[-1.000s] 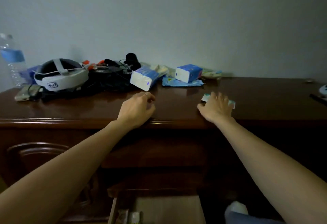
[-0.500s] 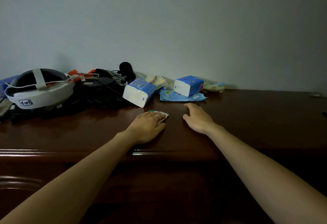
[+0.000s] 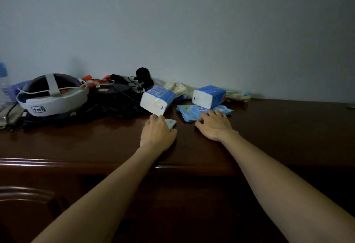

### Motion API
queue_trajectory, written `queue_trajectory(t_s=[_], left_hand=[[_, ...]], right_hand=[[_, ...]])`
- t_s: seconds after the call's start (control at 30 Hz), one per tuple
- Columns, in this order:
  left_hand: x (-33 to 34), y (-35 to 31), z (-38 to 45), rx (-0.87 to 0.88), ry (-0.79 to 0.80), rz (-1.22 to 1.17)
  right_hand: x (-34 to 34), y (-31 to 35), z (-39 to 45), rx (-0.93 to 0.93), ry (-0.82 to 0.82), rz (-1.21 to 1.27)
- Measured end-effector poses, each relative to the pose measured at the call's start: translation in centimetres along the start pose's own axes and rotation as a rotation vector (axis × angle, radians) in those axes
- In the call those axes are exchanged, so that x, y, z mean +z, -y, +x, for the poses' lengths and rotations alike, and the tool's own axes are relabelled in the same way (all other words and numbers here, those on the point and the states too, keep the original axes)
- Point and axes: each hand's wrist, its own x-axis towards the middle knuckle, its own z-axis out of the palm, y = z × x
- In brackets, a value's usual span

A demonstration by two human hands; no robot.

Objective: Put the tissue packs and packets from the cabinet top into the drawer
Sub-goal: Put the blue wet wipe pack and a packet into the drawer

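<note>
1. Tissue packs lie toward the back of the dark wooden cabinet top [image 3: 288, 127], seen from the head camera: one tissue pack [image 3: 158, 99] leans tilted against the black clutter, and a second tissue pack [image 3: 209, 96] sits to its right, resting partly on a flat blue packet [image 3: 194, 111].
2. A small pale packet [image 3: 171, 122] lies on the wood just in front of the tilted pack, partly under the left hand [image 3: 158, 132].
3. That left hand has its fingers curled over the small pale packet and grips it against the cabinet top; its fingertips are right beside the lower corner of the tilted pack.
4. On the other side, the right hand [image 3: 214, 125] rests palm down with fingers spread fairly straight, their tips lying on the front edge of the flat blue packet; it does not curl round anything.
5. Behind the second pack, a yellowish packet [image 3: 238, 95] lies against the wall, and another crumpled pale packet [image 3: 176, 88] sits between the two packs.
6. To the left stands a white and grey headset [image 3: 51, 96] with a handwritten label, next to a heap of black gear and cables [image 3: 119, 96] with some orange pieces.
7. At the far left edge, part of a clear bottle [image 3: 3, 85] with a blue cap shows.
8. Whether the drawer is open cannot be told; the cabinet front below is dark.
</note>
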Motion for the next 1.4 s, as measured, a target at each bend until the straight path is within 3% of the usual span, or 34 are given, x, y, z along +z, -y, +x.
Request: queue_trajectory(t_s=[0.13, 0.23, 0.3, 0.37, 0.43, 0.5, 0.57, 0.67, 0.73, 0.8, 0.87, 0.97, 1.03, 1.23, 1.4], left_hand=[[-1.0, -0.4, -1.9, -0.075, -0.008, 0.056], [-1.3, -0.4, -4.6, -0.004, 0.010, 0.135], [-0.8, -0.8, -7.4, 0.102, -0.016, 0.201], [-0.9, -0.9, -10.3, 0.209, -0.038, 0.235], [-1.6, -0.3, -12.3, 0.292, 0.009, 0.313], [-2.4, 1.0, -13.7, 0.377, -0.007, 0.353], [-2.8, 2.5, -15.8, 0.429, -0.136, 0.261], [-0.7, 4.3, -21.0, 0.362, -0.343, -0.031], [2.7, 5.5, -25.1, 0.291, -0.318, -0.175], [6.5, 7.4, -28.6, 0.118, -0.215, -0.333], [9.7, 10.0, -31.2, -0.171, -0.131, -0.529], [13.4, 13.5, -32.9, -0.502, 0.077, -0.739], [15.5, 14.9, -33.9, -0.567, 0.192, -0.786], [20.3, 16.9, -36.7, -0.613, 0.279, -0.664], [22.0, 17.9, -37.5, -0.611, 0.315, -0.780]], right_hand=[[-1.7, -1.0, -6.6, -0.001, -0.106, 0.106], [-1.7, -0.2, -11.7, -0.005, -0.436, 0.061], [-1.3, 0.7, -14.3, -0.064, -0.570, 0.202], [-1.3, 1.6, -15.8, -0.171, -0.328, 0.318], [-1.9, 2.1, -16.7, -0.225, -0.058, 0.227], [-2.7, 1.8, -17.7, -0.251, -0.051, 0.153], [-2.5, 1.4, -19.1, -0.297, -0.276, 0.099], [1.0, 3.2, -23.5, -0.308, -0.809, 0.171], [5.0, 5.3, -27.2, -0.383, -0.903, 0.239], [9.7, 6.2, -30.5, -0.443, -0.839, 0.226], [14.1, 5.9, -33.0, -0.474, -0.730, 0.207], [19.3, 5.5, -35.2, -0.526, -0.507, 0.198], [21.9, 5.8, -35.8, -0.545, -0.380, 0.214], [28.4, 7.0, -37.7, -0.489, -0.023, 0.171], [33.4, 8.5, -39.1, -0.409, 0.115, 0.254]])
